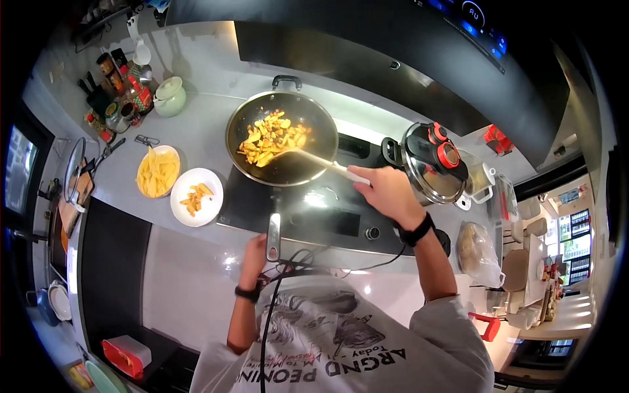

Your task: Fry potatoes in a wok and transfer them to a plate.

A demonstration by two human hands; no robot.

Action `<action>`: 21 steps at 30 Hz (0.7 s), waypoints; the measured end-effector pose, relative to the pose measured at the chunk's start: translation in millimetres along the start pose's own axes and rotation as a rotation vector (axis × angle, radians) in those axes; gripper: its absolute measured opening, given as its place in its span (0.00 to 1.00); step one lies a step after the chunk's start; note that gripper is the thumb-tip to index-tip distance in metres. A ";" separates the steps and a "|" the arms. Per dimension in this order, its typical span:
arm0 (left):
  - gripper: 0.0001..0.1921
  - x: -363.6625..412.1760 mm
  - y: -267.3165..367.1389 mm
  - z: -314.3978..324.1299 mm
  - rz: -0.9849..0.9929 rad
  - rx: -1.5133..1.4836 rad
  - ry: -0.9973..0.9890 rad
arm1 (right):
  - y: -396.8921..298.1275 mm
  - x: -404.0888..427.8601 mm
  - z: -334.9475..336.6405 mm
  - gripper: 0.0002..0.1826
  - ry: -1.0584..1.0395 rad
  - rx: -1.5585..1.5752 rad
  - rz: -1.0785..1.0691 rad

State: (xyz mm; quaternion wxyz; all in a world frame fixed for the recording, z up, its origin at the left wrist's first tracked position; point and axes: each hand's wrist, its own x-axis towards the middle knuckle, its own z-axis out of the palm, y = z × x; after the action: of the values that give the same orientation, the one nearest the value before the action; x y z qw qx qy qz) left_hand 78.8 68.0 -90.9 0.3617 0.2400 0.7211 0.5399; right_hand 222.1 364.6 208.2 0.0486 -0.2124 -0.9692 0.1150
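Observation:
My right hand (390, 191) is closed round the pale handle of a long cooking spatula (319, 161), whose far end rests among yellow, browned food pieces (268, 140) in a dark wok (314, 115). The wok stands on a black built-in cooktop (245, 206), its long handle (273, 236) pointing towards me. Beside the left side of that handle is my left hand (254, 255); whether its fingers grip the handle is not clear. Left of the wok are a bowl of pale yellow cut pieces (158, 172) and a white plate (196, 218) with a few browned pieces.
A lidded pressure cooker (432, 167) stands right of the wok, with a plastic bag (479, 253) farther right. Sauce bottles (140, 96) and a green lidded pot (170, 97) stand at the back left. A black cable (268, 319) hangs before me. The range hood (344, 54) overhangs the back.

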 end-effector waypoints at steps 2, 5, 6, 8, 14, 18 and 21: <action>0.20 -20.6 39.5 -23.5 -0.179 -0.382 -0.020 | -11.2 -7.1 8.0 0.15 0.072 0.047 0.092; 0.22 -25.2 118.6 -23.1 -0.426 -0.933 -0.016 | -11.3 -20.7 29.1 0.17 0.252 0.198 0.181; 0.20 -16.0 134.7 -14.7 -0.428 -0.939 -0.089 | -14.2 -21.9 33.2 0.19 0.250 0.292 0.253; 0.18 -12.8 144.9 -11.4 -0.433 -0.925 -0.159 | -12.7 -19.9 44.9 0.19 0.276 0.328 0.306; 0.09 8.6 132.1 -7.0 -0.460 -0.967 -0.323 | -10.8 25.9 71.8 0.14 0.397 0.198 0.220; 0.10 4.4 122.2 -4.6 -0.376 -0.947 -0.297 | -27.9 68.4 74.4 0.11 0.297 0.033 0.237; 0.11 -4.8 113.0 -1.0 -0.352 -0.945 -0.288 | -41.8 78.9 66.1 0.15 0.177 -0.011 0.094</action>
State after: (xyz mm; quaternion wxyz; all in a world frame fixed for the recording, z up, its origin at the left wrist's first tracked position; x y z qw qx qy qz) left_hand 76.0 98.0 18.1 0.6112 -0.0026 0.3712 0.6990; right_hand 124.5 347.7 157.9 0.1274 -0.2674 -0.9506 0.0928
